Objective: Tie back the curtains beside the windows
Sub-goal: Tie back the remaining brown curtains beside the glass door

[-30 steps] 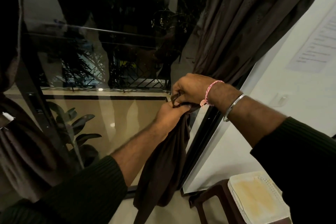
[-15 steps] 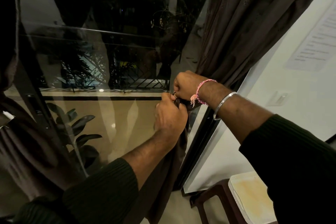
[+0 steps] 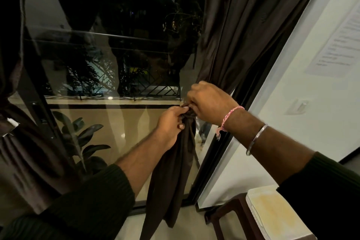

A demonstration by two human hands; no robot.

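A dark brown curtain (image 3: 243, 25) hangs at the right side of the window (image 3: 116, 54) and is gathered into a narrow bunch at mid height. My left hand (image 3: 170, 122) grips the bunch just below the gathered point, thumb against the cloth. My right hand (image 3: 209, 102) pinches the cloth or a tie at the knot (image 3: 188, 113); the tie itself is too dark to make out. Below the hands the curtain tail (image 3: 171, 181) hangs loose to the floor. A second brown curtain (image 3: 21, 152) hangs gathered at the far left.
A black window frame (image 3: 212, 161) runs down beside a white wall (image 3: 292, 103) with a paper sheet (image 3: 339, 41) and a switch (image 3: 299, 106). A brown stool (image 3: 229, 218) with a cream cushion (image 3: 272, 212) stands at bottom right. A leafy plant (image 3: 85, 138) shows behind the glass.
Both hands have stayed at the gathered point, shifting slightly. My left hand slid lower on the bunch and the curtain tail hangs straighter below it.
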